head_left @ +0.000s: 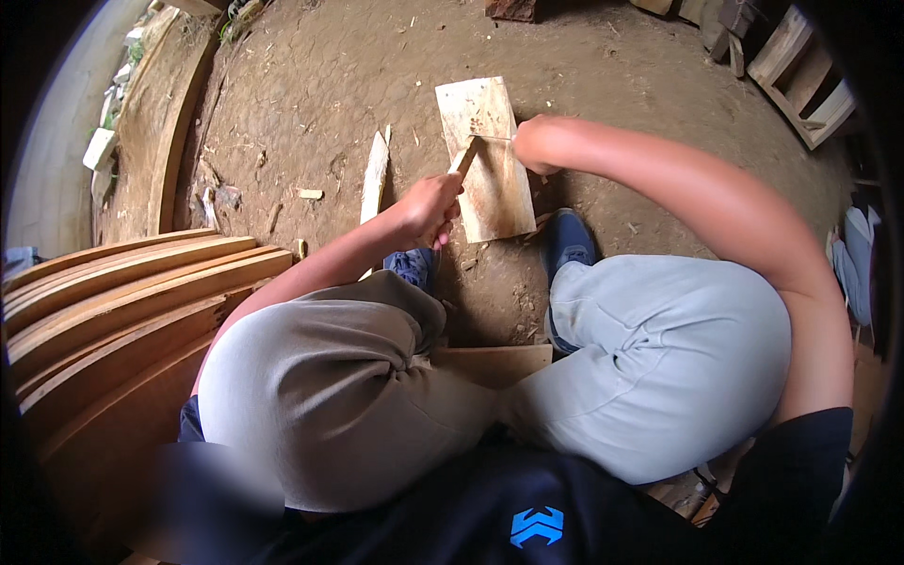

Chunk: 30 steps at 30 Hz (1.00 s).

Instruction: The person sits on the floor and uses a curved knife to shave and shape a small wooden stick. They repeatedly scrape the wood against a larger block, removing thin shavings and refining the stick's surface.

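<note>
My left hand (pixel 432 209) is closed around a short wooden stick (pixel 465 154), which slants up and to the right over a pale wooden board (pixel 504 202). Opposite it, at the board's right edge, my right hand (pixel 536 144) is closed on a thin-bladed tool (pixel 495 138). Its narrow blade reaches left to the stick's upper end, where the two appear to meet. My right fingers hide the handle, so the exact kind of tool cannot be made out. The board lies on the dirt floor beyond my shoes, with dark marks near its far end.
A split, pointed piece of wood (pixel 375 179) lies left of the board. Several long planks (pixel 141 282) are stacked at my left. Wood chips (pixel 310 194) dot the dirt floor (pixel 311 85). A wooden frame (pixel 786 71) stands at the far right. My shoes (pixel 569 239) flank the board's near end.
</note>
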### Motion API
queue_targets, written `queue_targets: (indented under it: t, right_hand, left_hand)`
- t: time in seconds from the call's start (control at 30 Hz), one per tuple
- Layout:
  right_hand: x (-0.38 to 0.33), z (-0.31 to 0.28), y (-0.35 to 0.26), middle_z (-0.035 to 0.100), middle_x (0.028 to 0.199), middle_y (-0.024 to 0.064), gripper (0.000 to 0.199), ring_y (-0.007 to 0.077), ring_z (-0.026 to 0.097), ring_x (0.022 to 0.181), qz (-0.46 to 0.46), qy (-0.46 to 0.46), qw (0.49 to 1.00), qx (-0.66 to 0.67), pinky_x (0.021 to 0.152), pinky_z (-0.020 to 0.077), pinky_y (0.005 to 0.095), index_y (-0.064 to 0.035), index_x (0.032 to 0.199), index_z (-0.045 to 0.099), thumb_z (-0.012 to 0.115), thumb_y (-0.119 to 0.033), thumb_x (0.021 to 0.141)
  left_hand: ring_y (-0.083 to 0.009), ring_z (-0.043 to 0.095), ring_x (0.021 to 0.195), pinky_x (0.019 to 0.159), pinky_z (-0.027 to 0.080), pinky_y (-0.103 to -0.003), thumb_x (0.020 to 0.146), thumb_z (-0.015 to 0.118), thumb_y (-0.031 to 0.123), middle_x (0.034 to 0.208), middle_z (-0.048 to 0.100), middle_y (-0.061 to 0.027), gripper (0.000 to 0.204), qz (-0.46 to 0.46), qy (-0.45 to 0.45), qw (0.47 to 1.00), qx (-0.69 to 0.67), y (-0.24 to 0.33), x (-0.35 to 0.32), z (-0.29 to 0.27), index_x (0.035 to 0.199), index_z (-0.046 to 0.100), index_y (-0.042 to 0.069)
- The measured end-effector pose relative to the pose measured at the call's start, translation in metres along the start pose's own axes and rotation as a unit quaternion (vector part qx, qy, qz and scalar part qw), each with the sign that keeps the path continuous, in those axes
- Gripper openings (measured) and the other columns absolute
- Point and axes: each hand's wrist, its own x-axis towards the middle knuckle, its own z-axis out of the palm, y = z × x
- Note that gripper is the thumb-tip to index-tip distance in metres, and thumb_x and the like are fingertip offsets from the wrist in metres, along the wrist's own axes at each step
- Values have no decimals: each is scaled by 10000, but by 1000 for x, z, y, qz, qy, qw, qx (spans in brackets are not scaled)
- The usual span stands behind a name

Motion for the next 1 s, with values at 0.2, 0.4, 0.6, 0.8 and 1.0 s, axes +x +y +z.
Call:
queue_targets:
  t: [0.2,0.4,0.6,0.8,1.0]
  right_hand:
    - [19,31,10,703,1025,205,274,341,695,925,5,42,998,45,793,556,450,-13,970,742,686,-21,703]
    - [3,16,-6,704,1010,212,265,343,703,885,62,60,986,145,776,556,449,4,986,735,669,-31,732]
    - [-6,24,-2,700,895,254,252,382,705,804,49,177,952,244,727,549,484,94,891,703,532,-82,836]
    - [-16,11,-8,700,994,231,243,355,697,920,43,140,984,105,781,568,442,33,1004,714,624,-38,791]
    - [-38,-16,-6,706,1013,200,229,354,698,925,9,39,999,3,772,568,438,-9,1013,721,675,-32,790]
  left_hand:
    - [-138,448,374,288,371,-306,982,408,339,638,448,-23,266,-4,-16,1000,2,-1,3,3,950,466,81]
    - [-126,435,368,274,348,-286,998,406,356,649,446,-20,298,4,-2,1000,9,-5,-2,3,1030,487,72]
    - [-117,429,376,286,351,-281,1003,408,345,645,432,-4,308,9,19,999,45,3,-1,9,1090,499,64]
    - [-122,417,376,289,351,-273,1007,432,371,664,429,-8,361,0,-3,1000,-5,-1,4,1,1106,491,28]
    - [-125,428,372,283,349,-277,1000,444,350,664,433,-10,339,6,-19,999,-34,-4,3,-2,1113,488,33]
